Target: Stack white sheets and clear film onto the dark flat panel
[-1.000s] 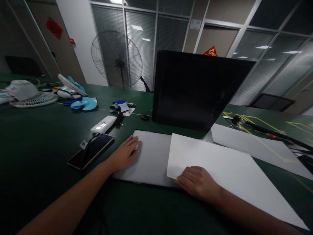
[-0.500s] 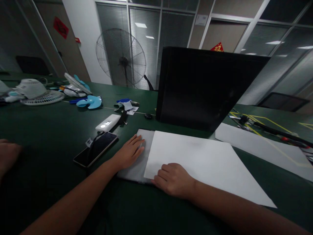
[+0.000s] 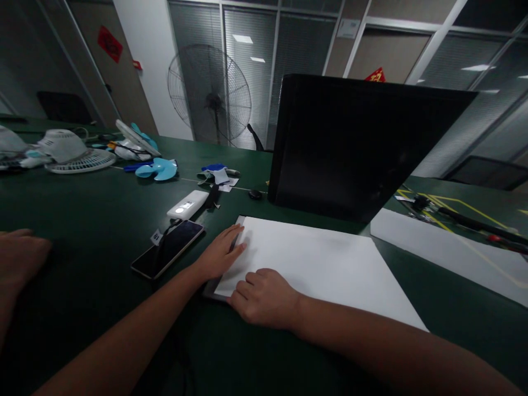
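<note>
Head view: thin rectangular white sheet (image 3: 317, 261), paper or card, lies over a flat grey panel with dark rim (image 3: 211, 289) on the green tabletop (image 3: 231, 357); panel's left edge shows. Right hand (image 3: 264, 300) curled, gripping sheet's near edge by its near-left corner. Left hand (image 3: 220, 255) flat, loose at panel's left edge, grasping nothing. Sheet probably light, semi-stiff, slidey, easily creased; best held at opposite corners.

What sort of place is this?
Looks like an office, perhaps doubling as a workshop: glass partitions with blinds behind, and a green tabletop bearing a light-blue fan blade.
</note>
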A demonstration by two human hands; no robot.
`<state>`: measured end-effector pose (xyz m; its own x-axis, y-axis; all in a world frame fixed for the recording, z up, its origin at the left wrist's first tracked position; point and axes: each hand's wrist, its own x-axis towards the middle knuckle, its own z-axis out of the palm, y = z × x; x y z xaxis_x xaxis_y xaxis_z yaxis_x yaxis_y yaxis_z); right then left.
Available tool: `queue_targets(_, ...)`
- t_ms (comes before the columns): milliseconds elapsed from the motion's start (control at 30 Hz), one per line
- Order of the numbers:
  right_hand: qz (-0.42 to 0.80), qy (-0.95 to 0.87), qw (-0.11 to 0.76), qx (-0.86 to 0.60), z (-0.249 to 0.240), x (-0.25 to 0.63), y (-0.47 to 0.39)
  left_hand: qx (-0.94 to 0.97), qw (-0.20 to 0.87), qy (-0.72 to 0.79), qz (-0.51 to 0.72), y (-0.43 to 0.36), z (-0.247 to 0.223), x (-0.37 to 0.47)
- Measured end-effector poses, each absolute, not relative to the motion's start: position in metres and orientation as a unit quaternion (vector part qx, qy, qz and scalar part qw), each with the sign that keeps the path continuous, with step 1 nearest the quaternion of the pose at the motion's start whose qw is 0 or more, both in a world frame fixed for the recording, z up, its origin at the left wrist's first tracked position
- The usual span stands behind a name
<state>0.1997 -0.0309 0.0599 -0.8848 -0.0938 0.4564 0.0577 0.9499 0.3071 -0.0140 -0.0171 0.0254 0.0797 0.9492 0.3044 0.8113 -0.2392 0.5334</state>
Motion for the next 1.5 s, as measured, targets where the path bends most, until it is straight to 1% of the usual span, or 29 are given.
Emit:
queue_targets(200, -0.156, -0.961, 0.225, 0.027, 0.065, 0.182, -0.032, 0.732, 0.120, 0.600, 0.298, -0.017, 0.024, -0.018)
queue_targets(400, -0.149, -0.963, 0.223, 0.021, 0.061, 0.177, -0.029, 0.735, 0.116, 0.600, 0.294, -0.016, 0.027, -0.018)
queue_targets(533, -0.114, -0.973, 0.198, -0.016, 0.060, 0.180, -0.032, 0.750, 0.098, 0.600, 0.260, -0.016, 0.028, -0.016)
queue_targets(633, -0.084, -0.981, 0.160, -0.065, 0.068, 0.194, -0.028, 0.762, 0.080, 0.599, 0.232, -0.017, 0.027, -0.013)
queue_targets(700, -0.068, -0.982, 0.122, -0.125, 0.074, 0.214, -0.017, 0.769, 0.073, 0.597, 0.217, -0.018, 0.027, -0.012)
queue_targets(800, -0.039, -0.956, 0.087, -0.277, 0.079, 0.259, 0.016, 0.770, 0.070, 0.599, 0.208, -0.019, 0.027, -0.012)
queue_targets(900, -0.050, -0.909, 0.095, -0.404, 0.075, 0.318, 0.061, 0.770, 0.073, 0.598, 0.209, -0.020, 0.027, -0.012)
queue_targets(1033, -0.096, -0.821, 0.129, -0.548, 0.063, 0.403, 0.119, 0.773, 0.073, 0.594, 0.211, -0.019, 0.027, -0.013)
queue_targets(1233, -0.115, -0.745, 0.141, -0.642, 0.041, 0.502, 0.171, 0.773, 0.065, 0.597, 0.204, -0.017, 0.024, -0.012)
queue_targets(1367, -0.104, -0.703, 0.132, -0.691, 0.022, 0.529, 0.193, 0.780, 0.063, 0.590, 0.197, -0.017, 0.024, -0.011)
queue_targets(1500, -0.076, -0.685, 0.100, -0.717, 0.010, 0.539, 0.208, 0.784, 0.060, 0.586, 0.196, -0.017, 0.023, -0.011)
